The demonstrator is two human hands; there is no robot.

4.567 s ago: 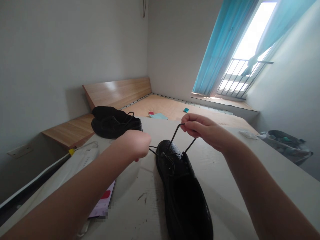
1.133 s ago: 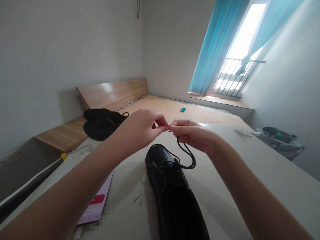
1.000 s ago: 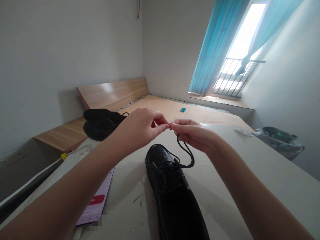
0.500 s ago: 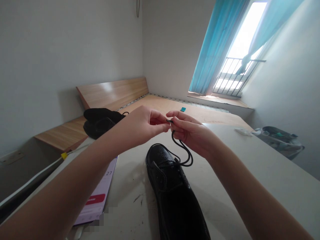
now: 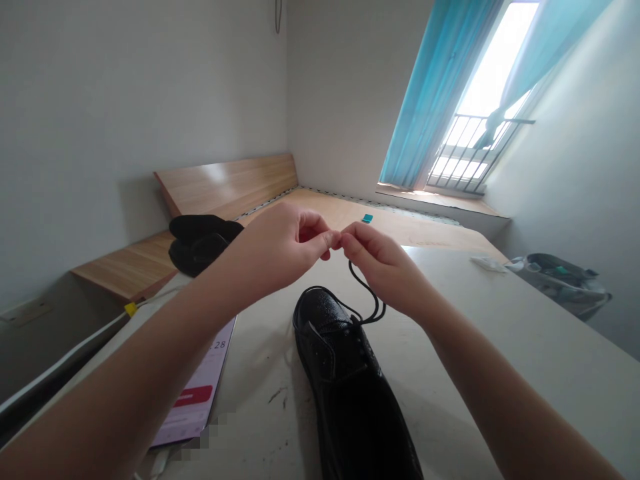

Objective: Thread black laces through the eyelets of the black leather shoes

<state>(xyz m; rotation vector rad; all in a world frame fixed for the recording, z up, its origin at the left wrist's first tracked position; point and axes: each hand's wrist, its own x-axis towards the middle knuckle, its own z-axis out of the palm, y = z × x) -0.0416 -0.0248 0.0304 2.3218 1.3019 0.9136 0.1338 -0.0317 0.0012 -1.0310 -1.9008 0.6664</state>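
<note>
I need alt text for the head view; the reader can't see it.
The left hand and right hand meet at the fingertips above a black shoe, its lace looping up to the right hand. The shoe stands on a white table, with a lit-screen device and, farther back, a second black shoe to its left.

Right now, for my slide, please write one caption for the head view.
Left hand and right hand meet above a black shoe, dark lace looping below.

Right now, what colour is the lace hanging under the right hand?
The lace is black; it shows best in the head view, below the right hand.
</note>
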